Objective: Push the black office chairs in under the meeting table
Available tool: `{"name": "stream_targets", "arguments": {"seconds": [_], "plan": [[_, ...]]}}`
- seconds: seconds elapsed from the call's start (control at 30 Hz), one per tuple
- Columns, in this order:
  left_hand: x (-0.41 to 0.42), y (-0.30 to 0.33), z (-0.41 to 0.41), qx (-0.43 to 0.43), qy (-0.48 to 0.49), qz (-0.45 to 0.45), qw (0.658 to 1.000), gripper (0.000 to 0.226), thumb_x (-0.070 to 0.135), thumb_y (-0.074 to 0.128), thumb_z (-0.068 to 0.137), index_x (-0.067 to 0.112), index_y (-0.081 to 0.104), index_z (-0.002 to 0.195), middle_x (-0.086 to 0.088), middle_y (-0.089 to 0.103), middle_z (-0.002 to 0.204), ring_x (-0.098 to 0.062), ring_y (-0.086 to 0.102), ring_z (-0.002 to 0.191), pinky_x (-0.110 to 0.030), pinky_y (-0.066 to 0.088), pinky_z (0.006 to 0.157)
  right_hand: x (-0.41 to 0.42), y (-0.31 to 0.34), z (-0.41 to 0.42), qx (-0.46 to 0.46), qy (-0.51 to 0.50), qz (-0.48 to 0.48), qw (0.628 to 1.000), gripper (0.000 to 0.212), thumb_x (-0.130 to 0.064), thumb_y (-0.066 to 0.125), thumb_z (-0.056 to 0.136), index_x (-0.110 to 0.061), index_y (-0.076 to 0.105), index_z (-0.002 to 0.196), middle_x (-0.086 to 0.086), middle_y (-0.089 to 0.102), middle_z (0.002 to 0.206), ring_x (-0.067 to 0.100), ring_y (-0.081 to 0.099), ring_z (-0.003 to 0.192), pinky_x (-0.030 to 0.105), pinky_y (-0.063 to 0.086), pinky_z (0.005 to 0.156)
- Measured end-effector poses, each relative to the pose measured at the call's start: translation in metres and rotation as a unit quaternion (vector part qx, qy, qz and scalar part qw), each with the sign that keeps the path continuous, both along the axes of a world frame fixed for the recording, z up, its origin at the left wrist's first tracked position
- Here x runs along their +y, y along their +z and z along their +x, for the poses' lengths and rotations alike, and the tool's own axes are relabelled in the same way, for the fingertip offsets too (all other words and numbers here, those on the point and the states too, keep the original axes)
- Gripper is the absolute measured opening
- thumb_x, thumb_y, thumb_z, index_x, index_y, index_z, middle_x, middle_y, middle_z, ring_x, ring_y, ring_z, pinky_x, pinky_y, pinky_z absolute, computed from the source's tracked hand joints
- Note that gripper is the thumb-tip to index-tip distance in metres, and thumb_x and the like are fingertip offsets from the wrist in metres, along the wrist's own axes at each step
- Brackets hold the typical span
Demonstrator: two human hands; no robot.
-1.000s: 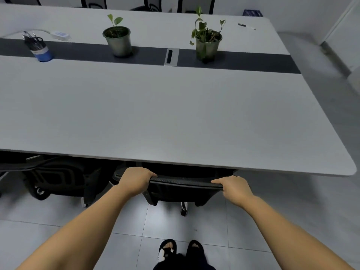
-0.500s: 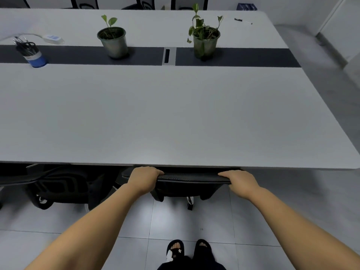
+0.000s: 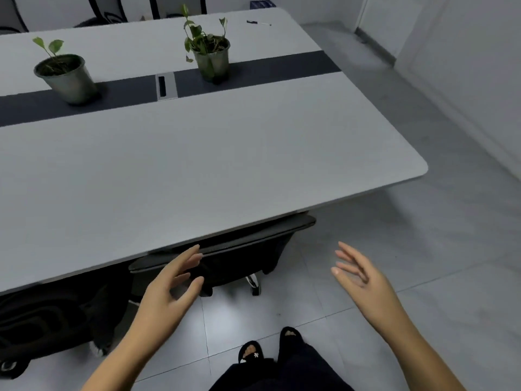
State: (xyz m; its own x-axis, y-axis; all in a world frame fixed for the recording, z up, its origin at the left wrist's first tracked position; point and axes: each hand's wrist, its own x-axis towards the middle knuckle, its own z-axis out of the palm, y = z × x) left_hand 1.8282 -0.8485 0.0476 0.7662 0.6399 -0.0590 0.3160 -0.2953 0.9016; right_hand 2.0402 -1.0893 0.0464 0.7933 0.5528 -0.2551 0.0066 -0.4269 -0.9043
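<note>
Head view: a person stands at the near edge of a grey meeting table (image 3: pixel 214 165), both bare arms stretched forward over a pale tiled floor (image 3: pixel 394 249).
Left hand (image 3: pixel 172 286): open, fingers spread and slightly curled, holding nothing; its fingertips hover just in front of the top edge of a black office chair (image 3: pixel 239 255), and contact cannot be told from this angle.
Right hand (image 3: pixel 358 273): open, fingers loosely fanned, holding nothing; it hangs over bare floor, to the right of the chair and apart from it.
Chair in front: its backrest sits tight against the table's near edge, the seat hidden beneath the top; a chrome leg with a caster (image 3: pixel 255 283) shows below the backrest.
Second chair (image 3: pixel 48 320): black, at lower left, also tucked under the table edge, with a caster visible near the floor.
Table top: a dark strip (image 3: pixel 267 69) runs along the middle with a small cable hatch (image 3: pixel 165 86) set into it.
Plants: two grey pots stand on the strip, a small seedling pot (image 3: pixel 66 77) at left and a leafier pot (image 3: pixel 211 60) right of the hatch.
Far side: a pen (image 3: pixel 258 23) lies near the far right corner; more chair backs (image 3: pixel 112 9) line the far edge.
Below: the person's dark trousers and black sandals (image 3: pixel 267 348) on the tiles.
</note>
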Motion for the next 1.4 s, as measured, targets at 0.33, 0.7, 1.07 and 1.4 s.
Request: {"name": "stream_targets", "arguments": {"seconds": [0.33, 0.7, 1.07, 1.4], "plan": [[-0.084, 0.005, 0.038, -0.030, -0.081, -0.082, 0.993, 0.050, 0.024, 0.056, 0.075, 0.052, 0.051, 0.115, 0.021, 0.061, 0.116, 0.000, 0.058, 0.108, -0.008, 0.045, 0.087, -0.092, 0.006, -0.058, 0.022, -0.196, 0.030, 0.980, 0.050, -0.014, 0.060, 0.085, -0.035, 0.046, 0.127, -0.014, 0.057, 0.122, -0.005, 0.055, 0.109, 0.019, 0.045, 0.086], [-0.208, 0.005, 0.151, -0.036, -0.168, -0.075, 0.982, 0.045, 0.022, 0.061, 0.078, 0.055, 0.055, 0.109, 0.018, 0.063, 0.114, -0.003, 0.060, 0.105, -0.011, 0.048, 0.086, -0.237, 0.004, -0.008, -0.014, -0.313, 0.052, 0.948, 0.052, -0.008, 0.061, 0.083, -0.048, 0.050, 0.115, -0.029, 0.057, 0.118, -0.003, 0.058, 0.107, 0.019, 0.044, 0.094], [-0.366, 0.010, 0.283, -0.057, -0.217, -0.077, 0.971, 0.045, 0.046, 0.054, 0.067, 0.054, 0.054, 0.111, 0.021, 0.063, 0.114, 0.001, 0.060, 0.106, -0.008, 0.046, 0.083, -0.392, 0.015, 0.109, -0.048, -0.366, 0.090, 0.925, 0.050, -0.002, 0.060, 0.083, -0.042, 0.052, 0.112, -0.011, 0.061, 0.117, -0.002, 0.059, 0.103, 0.005, 0.045, 0.084], [-0.401, 0.004, 0.423, -0.056, -0.238, -0.062, 0.968, 0.039, 0.027, 0.062, 0.083, 0.058, 0.055, 0.106, 0.021, 0.064, 0.112, 0.001, 0.059, 0.106, -0.005, 0.045, 0.082, -0.428, 0.000, 0.234, -0.042, -0.371, 0.099, 0.922, 0.050, -0.004, 0.060, 0.083, -0.045, 0.052, 0.111, -0.011, 0.062, 0.117, -0.002, 0.059, 0.104, 0.003, 0.045, 0.079]]}}
